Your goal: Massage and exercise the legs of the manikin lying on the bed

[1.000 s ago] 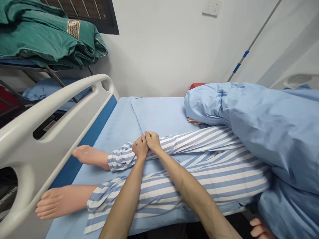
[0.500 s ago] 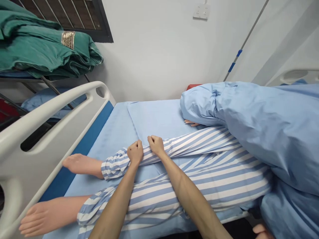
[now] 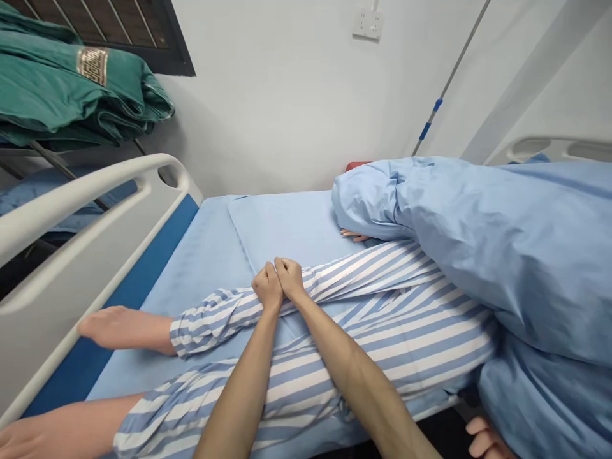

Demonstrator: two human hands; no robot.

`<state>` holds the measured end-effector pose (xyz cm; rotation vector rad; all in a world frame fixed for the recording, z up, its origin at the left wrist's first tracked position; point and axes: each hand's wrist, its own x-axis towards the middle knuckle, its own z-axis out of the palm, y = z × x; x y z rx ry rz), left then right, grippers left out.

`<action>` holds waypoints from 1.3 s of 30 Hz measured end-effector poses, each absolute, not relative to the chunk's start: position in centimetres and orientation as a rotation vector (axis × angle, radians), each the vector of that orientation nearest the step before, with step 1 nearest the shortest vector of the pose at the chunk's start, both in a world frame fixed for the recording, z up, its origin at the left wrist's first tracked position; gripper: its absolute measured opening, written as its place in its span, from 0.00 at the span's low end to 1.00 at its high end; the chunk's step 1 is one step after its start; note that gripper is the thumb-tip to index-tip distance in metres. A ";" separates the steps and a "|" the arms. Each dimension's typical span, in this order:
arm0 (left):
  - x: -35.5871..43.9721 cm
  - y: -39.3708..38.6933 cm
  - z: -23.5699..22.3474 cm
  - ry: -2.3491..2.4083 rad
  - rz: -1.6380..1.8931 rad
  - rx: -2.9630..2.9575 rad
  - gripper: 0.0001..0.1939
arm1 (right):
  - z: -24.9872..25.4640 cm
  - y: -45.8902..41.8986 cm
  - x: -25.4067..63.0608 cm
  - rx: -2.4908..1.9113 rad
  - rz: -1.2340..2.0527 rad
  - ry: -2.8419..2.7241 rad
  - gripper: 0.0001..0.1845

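Observation:
Both fists rest side by side on the far shin of a figure lying on the bed, its legs in blue-and-white striped trousers (image 3: 382, 344). My left hand (image 3: 268, 285) is closed, knuckles up, on the striped cloth. Touching it on the right is my right hand (image 3: 289, 277), likewise a fist; no object shows in either one. The far bare foot (image 3: 127, 328) points toward the footboard. A nearer bare foot (image 3: 76, 427) is partly cut off by the frame edge. Both feet look smooth, like a manikin's.
A light-blue quilt (image 3: 502, 248) is bunched over the figure's upper body. Fingers (image 3: 354, 235) poke out beneath it, and another hand (image 3: 485, 437) shows at lower right. The footboard (image 3: 148, 223) stands left. Folded green cloth (image 3: 95, 89) sits on a rack behind.
My fists were a short gap apart on the shin; now they are pressed together. The view has shifted slightly right, so the bed and feet sit farther left.

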<state>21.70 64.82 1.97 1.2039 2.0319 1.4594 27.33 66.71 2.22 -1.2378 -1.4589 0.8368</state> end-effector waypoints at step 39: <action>24.7 65.9 2.3 1.794 1.639 1.223 0.20 | 1.9 68.2 32.3 -1.169 0.860 -1.604 0.23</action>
